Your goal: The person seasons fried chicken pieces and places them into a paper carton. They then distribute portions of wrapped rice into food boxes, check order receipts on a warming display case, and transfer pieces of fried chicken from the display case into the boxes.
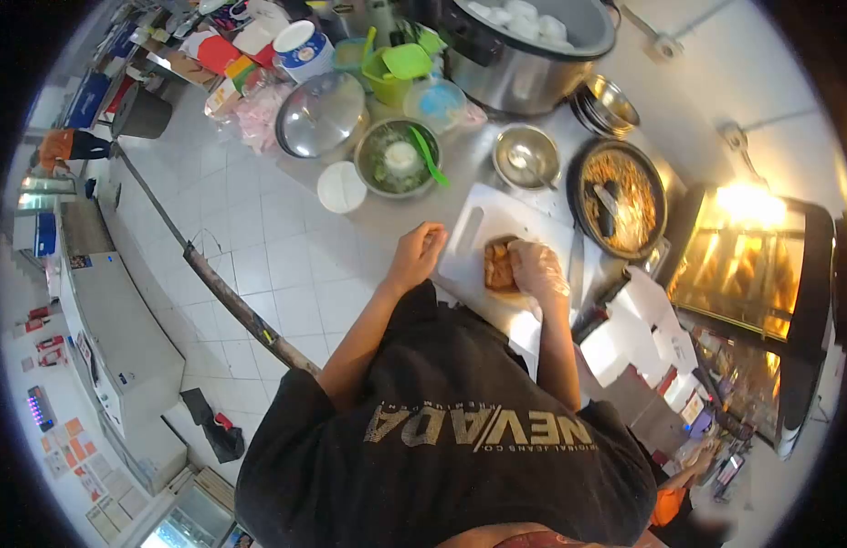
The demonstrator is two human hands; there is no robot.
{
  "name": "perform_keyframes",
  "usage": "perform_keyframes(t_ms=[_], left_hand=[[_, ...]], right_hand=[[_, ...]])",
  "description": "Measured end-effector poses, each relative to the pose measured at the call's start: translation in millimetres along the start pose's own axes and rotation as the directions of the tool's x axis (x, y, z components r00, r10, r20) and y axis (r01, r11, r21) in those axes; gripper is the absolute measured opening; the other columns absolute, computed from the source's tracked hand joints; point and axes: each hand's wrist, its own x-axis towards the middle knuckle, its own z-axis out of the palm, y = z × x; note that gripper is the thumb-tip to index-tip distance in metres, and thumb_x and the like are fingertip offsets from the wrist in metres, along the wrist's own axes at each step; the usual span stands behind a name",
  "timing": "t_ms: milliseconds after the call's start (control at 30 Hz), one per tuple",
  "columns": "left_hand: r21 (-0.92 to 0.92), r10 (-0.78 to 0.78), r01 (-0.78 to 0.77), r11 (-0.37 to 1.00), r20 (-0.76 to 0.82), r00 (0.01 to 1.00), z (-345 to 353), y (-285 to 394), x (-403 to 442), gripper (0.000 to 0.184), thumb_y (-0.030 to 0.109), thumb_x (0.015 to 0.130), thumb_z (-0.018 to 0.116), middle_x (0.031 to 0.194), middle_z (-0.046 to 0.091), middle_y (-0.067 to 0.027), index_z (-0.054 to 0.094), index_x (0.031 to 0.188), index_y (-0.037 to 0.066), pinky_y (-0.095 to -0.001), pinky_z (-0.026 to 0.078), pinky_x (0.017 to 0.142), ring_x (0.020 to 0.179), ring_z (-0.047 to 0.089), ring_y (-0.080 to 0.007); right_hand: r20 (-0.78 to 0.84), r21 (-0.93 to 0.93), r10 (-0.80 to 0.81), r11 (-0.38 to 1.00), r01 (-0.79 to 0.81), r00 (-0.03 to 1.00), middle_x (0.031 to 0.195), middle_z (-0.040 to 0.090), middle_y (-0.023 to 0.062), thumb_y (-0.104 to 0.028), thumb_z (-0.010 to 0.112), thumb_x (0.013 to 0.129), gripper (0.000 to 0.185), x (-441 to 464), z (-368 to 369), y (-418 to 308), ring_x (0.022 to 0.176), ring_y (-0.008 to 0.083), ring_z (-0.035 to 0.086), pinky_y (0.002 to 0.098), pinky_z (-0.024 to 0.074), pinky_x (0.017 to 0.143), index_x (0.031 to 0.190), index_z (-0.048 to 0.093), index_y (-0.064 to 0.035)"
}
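Right hand gloved, likely for hygiene; bent over brown food, grip unclear. Left hand half-curled, seemingly empty, beside board.

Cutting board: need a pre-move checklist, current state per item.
1. Brown food within the cutting board outline: ok.
2. Right hand at the food: ok, fingers touching its right side.
3. Right hand covered: ok, clear plastic glove.
4. Left hand covered: not ok, looks bare; it sits left of the food, apart from it.
5. Firm hold on the food: cannot tell, the hand hides the contact.
6. Black pan apart from the right hand: ok, it stands beyond, to the right.
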Motion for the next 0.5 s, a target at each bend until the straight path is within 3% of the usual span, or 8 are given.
perform_keyframes(t_ms=[33,67,133,200,267,400,500], left_hand=[[-0.024,0.025,-0.026,0.999,-0.036,0.999,-19.4,8.7,5.5,0.032,0.024,0.099,0.062,0.098,0.073,-0.0174,0.063,0.116,-0.003,-0.0336,0.055,0.079,0.090,0.072,-0.0244],[-0.050,0.049,-0.052,0.997,-0.064,0.997,-38.7,16.4,15.1,0.028,0.021,0.098,0.063,0.097,0.074,-0.0155,0.064,0.113,-0.003,-0.0321,0.056,0.077,0.087,0.073,-0.0216],[-0.105,0.002,-0.010,0.994,-0.074,0.997,-78.1,26.9,47.0,0.026,0.020,0.102,0.058,0.104,0.072,-0.0120,0.061,0.117,-0.001,-0.0306,0.054,0.079,0.093,0.070,-0.0178],[-0.199,-0.081,0.068,0.978,-0.058,0.995,-116.0,43.3,88.0,0.024,0.019,0.104,0.055,0.107,0.070,-0.0083,0.060,0.119,0.001,-0.0274,0.052,0.081,0.095,0.067,-0.0139],[-0.223,-0.032,0.015,0.975,-0.074,0.997,-156.2,64.7,133.0,0.025,0.018,0.101,0.058,0.103,0.072,-0.0108,0.061,0.116,-0.002,-0.0279,0.053,0.081,0.094,0.068,-0.0144],[-0.233,0.025,-0.043,0.972,-0.079,0.997,-229.5,54.5,208.6,0.027,0.019,0.101,0.059,0.102,0.072,-0.0114,0.061,0.116,-0.003,-0.0277,0.052,0.082,0.094,0.067,-0.0146],[-0.233,-0.016,-0.002,0.972,-0.075,0.997,-279.6,55.8,230.0,0.027,0.021,0.101,0.059,0.105,0.071,-0.0108,0.061,0.116,-0.002,-0.0280,0.052,0.081,0.095,0.067,-0.0144]], right_hand=[[-0.114,-0.003,-0.105,0.994,0.106,0.988,0.092,0.071,0.0220,-0.022,0.048,0.098,0.032,11.9,-7.2,-5.9,0.076,0.0359,0.070,0.0467,0.0566,0.069,0.095,0.070,0.0004],[-0.091,0.284,0.002,0.958,0.024,0.996,0.090,0.072,0.0195,-0.021,0.052,0.096,0.029,31.2,-22.5,-25.6,0.076,0.0330,0.070,0.0442,0.0562,0.071,0.096,0.071,0.0006],[0.033,0.751,0.191,0.643,-0.150,0.981,0.085,0.073,0.0146,-0.018,0.061,0.091,0.024,86.9,-58.0,-76.2,0.076,0.0272,0.070,0.0392,0.0554,0.073,0.099,0.072,0.0010],[-0.033,0.843,0.264,0.525,-0.115,0.964,0.081,0.071,0.0099,-0.029,0.063,0.093,0.032,164.7,-66.2,-114.2,0.073,0.0173,0.066,0.0323,0.0515,0.067,0.098,0.072,0.0013],[-0.235,0.783,0.366,0.621,-0.048,0.901,0.080,0.071,0.0090,-0.037,0.066,0.091,0.038,267.0,-28.9,-119.9,0.070,0.0173,0.064,0.0308,0.0488,0.065,0.098,0.073,-0.0005],[0.126,0.820,0.577,0.397,-0.412,0.807,0.077,0.069,0.0065,-0.037,0.068,0.089,0.034,396.0,-4.0,-147.4,0.065,0.0154,0.059,0.0310,0.0457,0.061,0.089,0.072,-0.0032],[0.208,0.860,0.608,0.260,-0.439,0.766,0.081,0.068,0.0039,-0.034,0.074,0.088,0.031,400.7,-10.4,-159.8,0.063,0.0127,0.059,0.0234,0.0442,0.055,0.096,0.071,-0.0039]])
